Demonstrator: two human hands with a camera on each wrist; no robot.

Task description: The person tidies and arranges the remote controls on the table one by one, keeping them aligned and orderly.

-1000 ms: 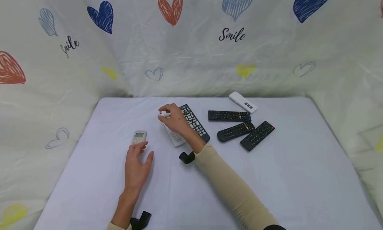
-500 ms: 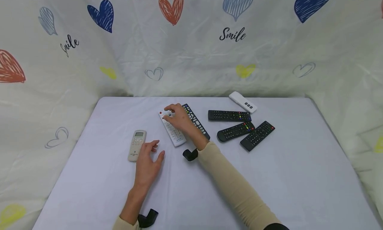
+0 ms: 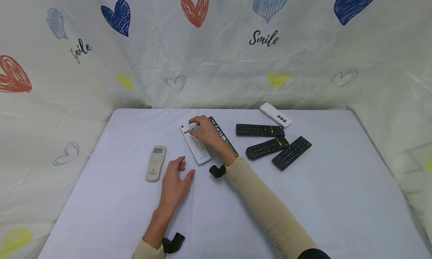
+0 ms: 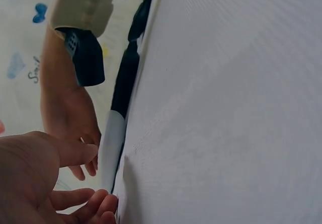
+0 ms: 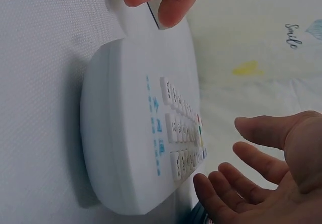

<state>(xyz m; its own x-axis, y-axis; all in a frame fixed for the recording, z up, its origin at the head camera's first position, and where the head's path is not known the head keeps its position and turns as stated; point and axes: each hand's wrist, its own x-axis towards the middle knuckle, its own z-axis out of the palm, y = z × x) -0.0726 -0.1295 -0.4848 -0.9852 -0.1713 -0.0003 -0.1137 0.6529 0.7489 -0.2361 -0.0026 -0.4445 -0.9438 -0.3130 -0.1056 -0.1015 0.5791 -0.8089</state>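
My right hand hovers over a white remote control with many buttons, thumb and fingers spread apart. In the right wrist view a gap shows between that hand and the white remote. Partly hidden under the right forearm lies a dark remote with white buttons. My left hand holds nothing; its fingers are loosely bent. It is between the white remote and a beige remote with a small screen.
To the right lie three black remotes, one level, one round-ended and one slanted. A slim white remote lies at the back edge. The white tabletop meets a heart-printed cloth behind.
My left hand has moved right, off the beige remote, which now shows fully. My right hand has shifted slightly right, uncovering more of the white remote.
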